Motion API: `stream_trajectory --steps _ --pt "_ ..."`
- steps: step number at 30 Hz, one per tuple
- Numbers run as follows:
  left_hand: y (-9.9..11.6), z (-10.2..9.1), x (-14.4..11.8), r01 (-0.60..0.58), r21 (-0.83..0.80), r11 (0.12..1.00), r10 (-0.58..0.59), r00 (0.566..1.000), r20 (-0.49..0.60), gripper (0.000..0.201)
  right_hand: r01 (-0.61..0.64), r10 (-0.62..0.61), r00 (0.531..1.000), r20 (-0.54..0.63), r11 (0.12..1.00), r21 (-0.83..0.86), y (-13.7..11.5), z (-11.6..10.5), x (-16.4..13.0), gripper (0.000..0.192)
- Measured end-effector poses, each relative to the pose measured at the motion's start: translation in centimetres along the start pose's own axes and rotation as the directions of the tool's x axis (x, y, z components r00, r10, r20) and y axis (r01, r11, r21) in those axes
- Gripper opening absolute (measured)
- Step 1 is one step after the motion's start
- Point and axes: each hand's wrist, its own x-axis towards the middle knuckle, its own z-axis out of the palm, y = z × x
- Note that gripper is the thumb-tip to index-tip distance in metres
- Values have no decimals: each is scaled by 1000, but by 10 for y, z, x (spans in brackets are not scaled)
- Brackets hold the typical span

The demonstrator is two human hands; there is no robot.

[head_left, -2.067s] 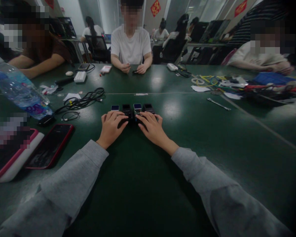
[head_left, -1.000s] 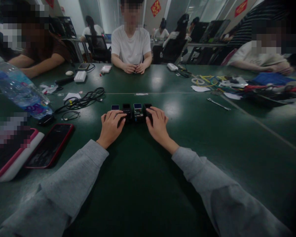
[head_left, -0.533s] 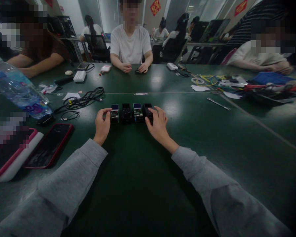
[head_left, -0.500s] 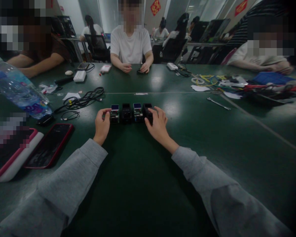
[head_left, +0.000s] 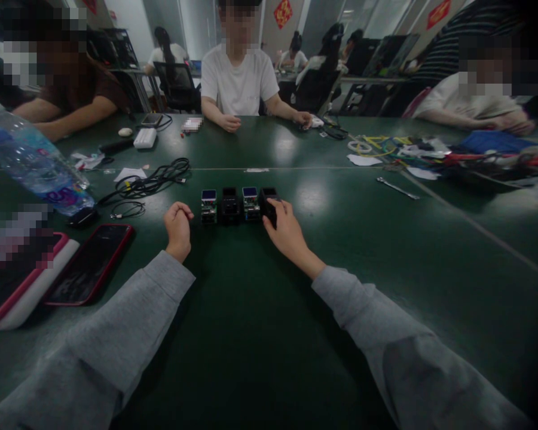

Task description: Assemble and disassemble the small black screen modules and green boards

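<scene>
Small electronic devices stand in a row in the middle of the table. From the left come a bare green circuit board with a small screen [head_left: 208, 206], a black cased device [head_left: 230, 205], another bare circuit board with a screen [head_left: 251, 204], and a second black cased device [head_left: 269, 197] at the right end. My right hand [head_left: 287, 232] has thumb and fingers around that last black device, partly covering it. Left of the row, my left hand [head_left: 178, 230] is loosely curled, apart from the nearest circuit board, with nothing visible in it.
At the left are water bottles [head_left: 45, 173], phones including a red-edged one [head_left: 92, 266], and black cables [head_left: 156, 182]. A wrench [head_left: 398, 188] and a pile of coloured wires [head_left: 448, 152] lie at the right. Across the table sits a person in white [head_left: 238, 77].
My left hand has moved away leftward from the left circuit board and curled. My right hand's fingers have lowered on the black device. The person opposite has reached out toward a white block.
</scene>
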Motion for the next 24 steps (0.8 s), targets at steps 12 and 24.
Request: stream_trajectory --steps 12,24 --pt "8 3 -2 41 -176 984 -44 999 -11 19 -34 34 999 38 999 0 -3 -4 0 50" --pt "6 4 -1 70 -283 957 -78 997 -19 19 -84 117 988 -98 954 288 4 -5 6 42"
